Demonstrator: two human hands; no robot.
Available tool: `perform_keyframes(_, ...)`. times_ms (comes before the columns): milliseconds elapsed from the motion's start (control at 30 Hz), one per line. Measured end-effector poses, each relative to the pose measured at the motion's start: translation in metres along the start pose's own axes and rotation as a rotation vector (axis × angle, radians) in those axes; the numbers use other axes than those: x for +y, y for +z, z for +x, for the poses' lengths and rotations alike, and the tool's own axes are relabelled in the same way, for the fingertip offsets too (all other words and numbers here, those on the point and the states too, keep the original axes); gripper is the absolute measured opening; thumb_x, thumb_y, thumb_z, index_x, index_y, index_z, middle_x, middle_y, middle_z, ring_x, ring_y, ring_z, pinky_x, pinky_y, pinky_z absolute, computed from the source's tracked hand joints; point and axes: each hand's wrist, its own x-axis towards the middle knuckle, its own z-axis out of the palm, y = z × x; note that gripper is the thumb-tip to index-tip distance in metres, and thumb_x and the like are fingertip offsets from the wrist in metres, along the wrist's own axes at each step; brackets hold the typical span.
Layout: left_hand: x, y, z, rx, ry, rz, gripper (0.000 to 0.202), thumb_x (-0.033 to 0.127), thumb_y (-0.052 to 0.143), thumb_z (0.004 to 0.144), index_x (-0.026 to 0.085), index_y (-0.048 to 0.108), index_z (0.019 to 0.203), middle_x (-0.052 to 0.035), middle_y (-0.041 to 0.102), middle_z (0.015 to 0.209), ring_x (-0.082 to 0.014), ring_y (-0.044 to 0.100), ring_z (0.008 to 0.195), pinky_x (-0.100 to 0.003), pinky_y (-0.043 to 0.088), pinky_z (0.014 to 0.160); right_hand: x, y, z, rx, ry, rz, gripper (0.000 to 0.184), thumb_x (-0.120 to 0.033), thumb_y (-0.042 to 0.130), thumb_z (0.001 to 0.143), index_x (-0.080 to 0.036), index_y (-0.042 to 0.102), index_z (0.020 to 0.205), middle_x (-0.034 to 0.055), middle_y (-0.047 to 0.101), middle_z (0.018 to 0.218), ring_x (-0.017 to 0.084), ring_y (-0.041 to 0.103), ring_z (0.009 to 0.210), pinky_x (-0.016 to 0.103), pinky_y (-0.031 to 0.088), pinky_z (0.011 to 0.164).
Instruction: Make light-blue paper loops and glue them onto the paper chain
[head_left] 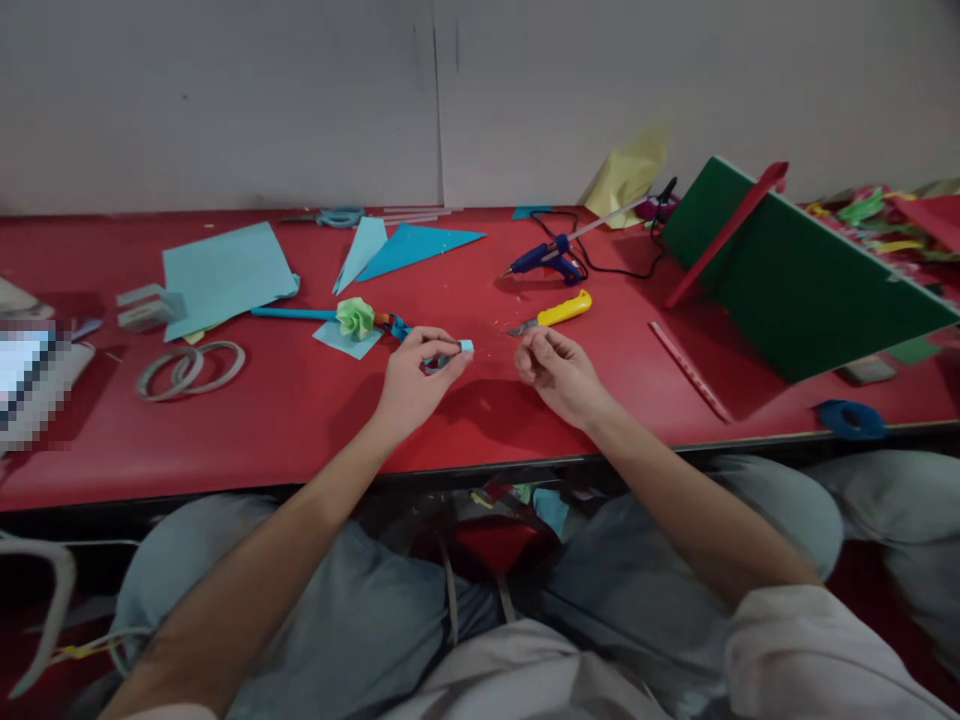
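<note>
My left hand (416, 372) is closed in a pinch round a small rolled strip of light blue paper (457, 350), held just above the red table (480, 400). A hand's width to the right, my right hand (556, 372) has its fingers curled together; nothing shows in them. A yellow utility knife (559, 312) lies just beyond my right hand, blade pointing left. A green paper flower (355, 318) on a blue stem (292, 313) lies left of my left hand, on a small blue paper square.
A blue glue gun (544, 258) with black cord lies further back. Blue paper sheets (225, 272) and triangles (409, 250), scissors (337, 217), tape rings (191, 368), a leaning green board (795, 270), a red strip (690, 370) and a blue tape roll (851, 420) surround them.
</note>
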Motion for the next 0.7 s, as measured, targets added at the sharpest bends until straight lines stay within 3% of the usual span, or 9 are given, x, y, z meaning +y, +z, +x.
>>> perform_keyframes(233, 0.004, 0.005, -0.004, -0.105, 0.075, 0.077, 0.013, 0.036, 0.073, 0.095, 0.024, 0.077, 0.090, -0.0057, 0.069, 0.104, -0.0201, 0.066, 0.099, -0.035, 0.054, 0.089, -0.024, 0.015, -0.017, -0.209, -0.046, 0.067, 0.061, -0.076, 0.077, 0.082, -0.025, 0.048, 0.069, -0.0069, 0.041, 0.057, 0.011, 0.033, 0.053, 0.030, 0.030, 0.057)
perform_keyframes(400, -0.001, 0.006, -0.004, -0.071, 0.142, 0.245, 0.012, 0.036, 0.075, 0.096, 0.026, 0.080, 0.090, -0.0052, 0.065, 0.099, -0.0214, 0.061, 0.097, -0.038, 0.050, 0.092, -0.020, 0.013, -0.015, -0.215, -0.053, 0.039, 0.062, -0.078, 0.078, 0.079, -0.025, 0.048, 0.069, -0.0066, 0.043, 0.058, 0.011, 0.035, 0.054, 0.030, 0.029, 0.058)
perform_keyframes(500, -0.001, 0.003, -0.002, -0.083, 0.185, 0.315, 0.012, 0.037, 0.076, 0.095, 0.027, 0.081, 0.090, -0.0040, 0.065, 0.092, -0.0206, 0.060, 0.088, -0.037, 0.048, 0.084, -0.015, 0.011, -0.013, -0.231, -0.093, 0.030, 0.057, -0.073, 0.079, 0.083, -0.024, 0.054, 0.070, -0.0057, 0.047, 0.060, 0.011, 0.039, 0.055, 0.029, 0.029, 0.058)
perform_keyframes(600, 0.008, 0.002, -0.002, -0.072, 0.196, 0.252, 0.019, 0.041, 0.074, 0.098, 0.025, 0.079, 0.091, -0.0031, 0.068, 0.087, -0.0181, 0.060, 0.079, -0.033, 0.048, 0.074, -0.012, 0.013, -0.012, -0.221, -0.121, -0.017, 0.055, -0.071, 0.079, 0.084, -0.023, 0.056, 0.070, -0.0054, 0.050, 0.060, 0.010, 0.042, 0.056, 0.028, 0.031, 0.058)
perform_keyframes(700, 0.021, 0.001, -0.003, -0.013, 0.233, 0.233, 0.023, 0.040, 0.071, 0.100, 0.022, 0.073, 0.086, -0.0040, 0.071, 0.085, -0.0177, 0.063, 0.077, -0.031, 0.049, 0.075, -0.009, 0.016, -0.011, -0.205, -0.118, -0.061, 0.055, -0.071, 0.078, 0.085, -0.022, 0.057, 0.071, -0.0051, 0.053, 0.060, 0.009, 0.042, 0.054, 0.028, 0.033, 0.057)
